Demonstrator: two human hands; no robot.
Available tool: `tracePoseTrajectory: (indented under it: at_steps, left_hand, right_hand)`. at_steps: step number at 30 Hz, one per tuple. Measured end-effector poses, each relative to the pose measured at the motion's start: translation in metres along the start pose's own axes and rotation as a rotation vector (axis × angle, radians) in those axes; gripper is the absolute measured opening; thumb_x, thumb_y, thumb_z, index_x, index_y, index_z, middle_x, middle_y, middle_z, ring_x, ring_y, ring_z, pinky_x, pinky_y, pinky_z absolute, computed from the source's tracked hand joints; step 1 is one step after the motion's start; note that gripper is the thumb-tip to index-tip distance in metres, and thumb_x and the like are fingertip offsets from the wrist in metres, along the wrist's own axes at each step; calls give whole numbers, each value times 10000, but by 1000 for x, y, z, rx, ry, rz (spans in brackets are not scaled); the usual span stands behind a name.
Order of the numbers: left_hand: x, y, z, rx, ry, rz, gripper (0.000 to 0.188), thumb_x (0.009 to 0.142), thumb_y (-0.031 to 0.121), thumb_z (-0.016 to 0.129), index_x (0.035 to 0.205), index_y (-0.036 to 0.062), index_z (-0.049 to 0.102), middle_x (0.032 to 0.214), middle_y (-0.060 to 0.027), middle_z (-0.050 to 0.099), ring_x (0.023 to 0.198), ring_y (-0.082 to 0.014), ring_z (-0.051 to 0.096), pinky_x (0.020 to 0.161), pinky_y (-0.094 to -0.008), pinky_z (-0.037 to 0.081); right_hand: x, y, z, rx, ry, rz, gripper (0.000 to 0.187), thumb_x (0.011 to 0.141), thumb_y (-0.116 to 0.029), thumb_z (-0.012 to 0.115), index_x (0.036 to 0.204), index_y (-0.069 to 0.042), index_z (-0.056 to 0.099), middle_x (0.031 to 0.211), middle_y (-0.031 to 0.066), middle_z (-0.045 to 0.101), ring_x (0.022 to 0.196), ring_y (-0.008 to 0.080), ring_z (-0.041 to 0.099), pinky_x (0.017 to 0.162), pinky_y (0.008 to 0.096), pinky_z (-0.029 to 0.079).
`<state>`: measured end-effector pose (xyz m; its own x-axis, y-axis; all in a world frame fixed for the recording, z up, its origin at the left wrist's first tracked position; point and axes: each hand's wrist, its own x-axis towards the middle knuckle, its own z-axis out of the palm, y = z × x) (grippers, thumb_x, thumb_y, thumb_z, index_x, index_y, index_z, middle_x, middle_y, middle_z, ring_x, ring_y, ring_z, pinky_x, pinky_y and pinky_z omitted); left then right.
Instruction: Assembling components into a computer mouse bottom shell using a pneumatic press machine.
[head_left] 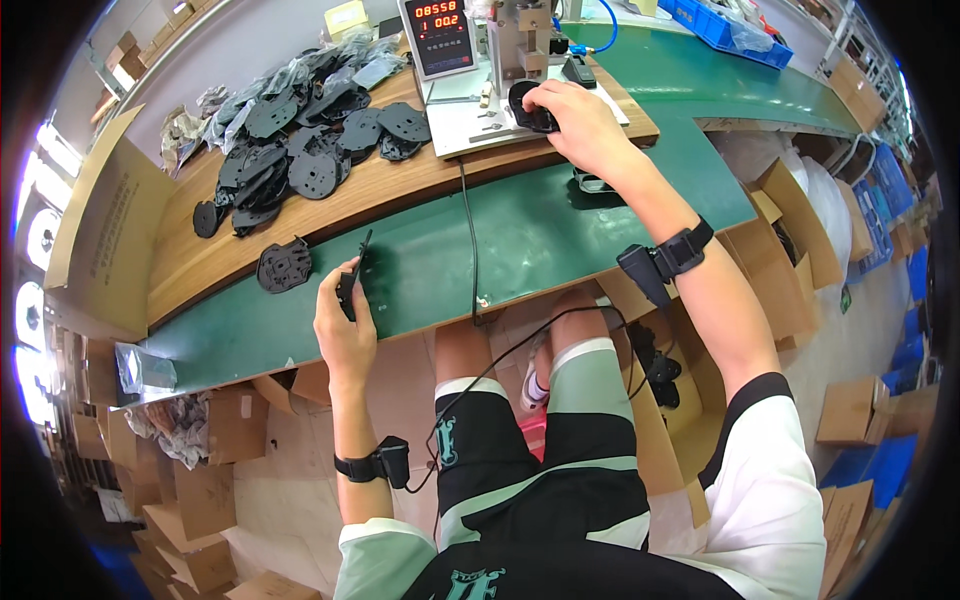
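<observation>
A black piece [534,117] sits at the front of the machine [517,45], just left of the right hand [578,116], which pinches it, arm stretched far out. Nearer the body, the left hand [345,322] pinches a thin black plate [361,264], long side pointing away, above the green counter [420,255].

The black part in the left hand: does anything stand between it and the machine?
Yes: between this black part and the machine, a thin cable runs across the green table. At the machine's front, the right hand and another black part are also in the way.
</observation>
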<state>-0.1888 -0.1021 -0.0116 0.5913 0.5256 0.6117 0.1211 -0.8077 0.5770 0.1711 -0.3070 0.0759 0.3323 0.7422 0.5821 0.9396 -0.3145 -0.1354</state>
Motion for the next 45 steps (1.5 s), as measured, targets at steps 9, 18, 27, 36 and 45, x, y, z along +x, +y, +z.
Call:
tracePoseTrajectory:
  at_steps: [9, 18, 27, 36, 45]
  left_hand:
    - [-2, -2, 3, 44, 54, -5, 247, 1082, 49, 604, 1323, 5, 571, 1167, -169, 746, 966, -306, 716, 921, -393, 550]
    - [-1, -5, 4, 23, 66, -6, 242, 1084, 76, 617, 1311, 9, 569, 1075, -189, 736, 947, -312, 717, 904, -398, 550]
    - [-2, -6, 4, 12, 72, -104, 263, 1090, 91, 604, 1345, 30, 579, 1145, -208, 744, 983, -395, 728, 901, -438, 562]
    - [2, 7, -3, 17, 34, 65, 482, 946, -136, 609, 1392, 45, 642, 1361, -181, 716, 1254, -398, 688, 1058, -448, 543]
    - [3, 5, -3, 26, -20, 106, 665, 813, -230, 567, 1405, 58, 662, 1484, -152, 653, 1402, -362, 601, 1161, -462, 504]
  right_hand:
    - [-4, -5, 1, 15, -4, 79, 397, 786, 65, 731, 1145, -100, 689, 1130, 84, 700, 1157, 342, 660, 997, 460, 562]
    - [2, 0, 8, -21, 19, 71, 400, 777, 64, 722, 1142, -96, 685, 1164, 84, 703, 1140, 346, 673, 961, 452, 563]
    - [0, 3, 9, 13, 3, 88, 344, 807, 51, 703, 1110, -111, 690, 1121, 95, 694, 1103, 364, 663, 933, 490, 573]
    - [-3, -5, -1, 68, -23, 111, 417, 788, 58, 709, 1171, -107, 687, 1175, 68, 687, 1158, 327, 654, 996, 448, 559]
    - [-3, -4, -4, 73, -32, 90, 405, 783, 50, 703, 1164, -88, 695, 1180, 85, 696, 1133, 342, 661, 976, 452, 562]
